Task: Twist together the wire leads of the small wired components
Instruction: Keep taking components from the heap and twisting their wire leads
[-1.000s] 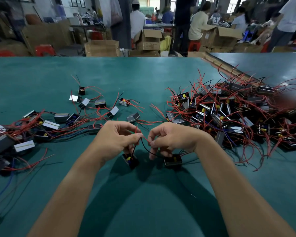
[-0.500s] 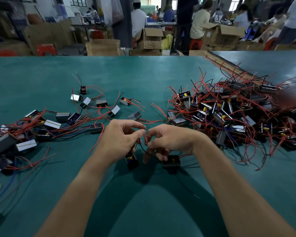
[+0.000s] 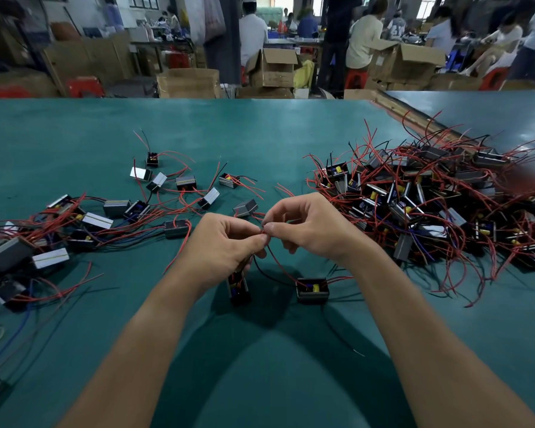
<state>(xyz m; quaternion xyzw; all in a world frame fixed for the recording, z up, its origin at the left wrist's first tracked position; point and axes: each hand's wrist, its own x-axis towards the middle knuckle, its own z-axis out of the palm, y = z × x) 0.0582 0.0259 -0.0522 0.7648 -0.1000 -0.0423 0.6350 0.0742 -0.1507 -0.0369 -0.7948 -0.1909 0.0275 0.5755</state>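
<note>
Thumb and forefinger of the left hand (image 3: 226, 245) press together on thin red wire leads (image 3: 263, 232). The thumb and forefinger of the right hand (image 3: 309, 230) pinch the same leads from the other side, so the two grips touch tip to tip above the teal green table (image 3: 260, 381). Each grip is clamped on the leads, and the other fingers of both hands are loosely curled below.

From the pinch point a red lead and a black lead run down and to the right. They reach a small black box-shaped component with a yellow part on top (image 3: 312, 291), which sits flat on the table just below the right wrist. A second small black component (image 3: 239, 290) stands on end under the left hand, partly hidden by the palm. Whether it rests on the table or hangs from its leads cannot be told.

To the right, near the right forearm, lies a large tangled heap of black components with red leads (image 3: 430, 205). To the left a looser scatter of silver-faced and black components (image 3: 99, 220) spreads across the table, their red, black and blue wires crossing. Beyond the far table edge stand open brown cardboard boxes (image 3: 272, 67) and red plastic stools (image 3: 84, 86), with several people among them, blurred
</note>
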